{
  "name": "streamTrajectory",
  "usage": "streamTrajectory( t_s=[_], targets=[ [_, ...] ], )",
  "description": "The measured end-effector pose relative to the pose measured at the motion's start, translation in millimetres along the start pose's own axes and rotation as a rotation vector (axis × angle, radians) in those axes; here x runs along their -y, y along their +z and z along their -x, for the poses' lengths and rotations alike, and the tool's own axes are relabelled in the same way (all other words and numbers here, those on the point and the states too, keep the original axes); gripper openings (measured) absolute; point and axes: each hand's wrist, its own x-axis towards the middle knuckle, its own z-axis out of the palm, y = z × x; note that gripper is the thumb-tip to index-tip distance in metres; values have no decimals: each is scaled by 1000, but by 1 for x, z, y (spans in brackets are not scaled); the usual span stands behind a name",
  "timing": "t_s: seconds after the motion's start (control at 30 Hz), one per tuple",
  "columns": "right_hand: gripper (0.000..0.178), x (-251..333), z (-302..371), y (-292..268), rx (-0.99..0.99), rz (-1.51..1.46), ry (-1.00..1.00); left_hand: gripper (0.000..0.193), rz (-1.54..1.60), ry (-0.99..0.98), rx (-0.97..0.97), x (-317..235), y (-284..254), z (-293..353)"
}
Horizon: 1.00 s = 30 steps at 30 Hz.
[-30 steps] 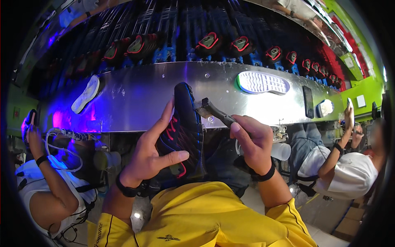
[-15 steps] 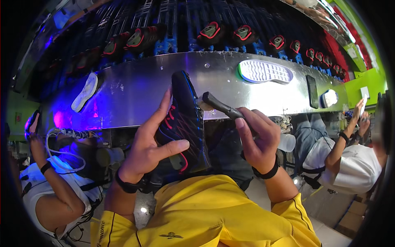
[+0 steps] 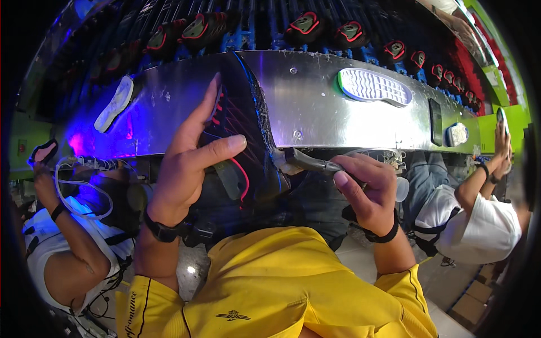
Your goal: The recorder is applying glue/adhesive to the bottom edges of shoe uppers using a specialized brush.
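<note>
My left hand (image 3: 189, 152) holds a black shoe upper (image 3: 248, 124) with red laces and a blue line along its edge. The toe points away over the metal bench, and the heel is near me. My thumb lies across its side, the fingers behind it. Pinched in my right hand (image 3: 372, 188) is a black-handled brush (image 3: 315, 163). Its head touches the shoe's lower edge near the heel; the bristles are only partly visible.
On the metal bench (image 3: 304, 112) lie a white-and-green sole (image 3: 375, 87), a white sole (image 3: 114, 104), a black slab (image 3: 435, 122) and a small pale piece (image 3: 457, 134). Several shoes (image 3: 304, 28) line a rack behind. Co-workers sit left (image 3: 73, 242) and right (image 3: 473, 214).
The brush has moved along the shoe's edge toward the heel, and my right hand has gone lower and right. My left hand and the shoe have shifted up and left. The view has tilted slightly.
</note>
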Motion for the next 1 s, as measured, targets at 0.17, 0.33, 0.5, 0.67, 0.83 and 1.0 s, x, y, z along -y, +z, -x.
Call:
streamTrajectory(
  t_s=[0.17,0.33,0.5,0.67,0.83,1.0],
  targets=[
    [25,8,0,-12,34,56,0,89,84,-51,-82,-3,2,-4],
    [23,18,-8,-20,-37,159,-82,70,121,-165,-217,1,5,-6],
    [20,26,-27,-34,-49,295,-230,48,135,-241,-220,3,11,-7],
    [22,30,-48,-49,-56,357,-403,45,174,-364,-234,2,12,4],
    [24,27,-63,-57,-69,399,-483,62,265,-521,-74,-2,23,5],
    [23,16,-74,-60,-50,310,-493,60,517,-709,-23,11,16,12]
  ],
)
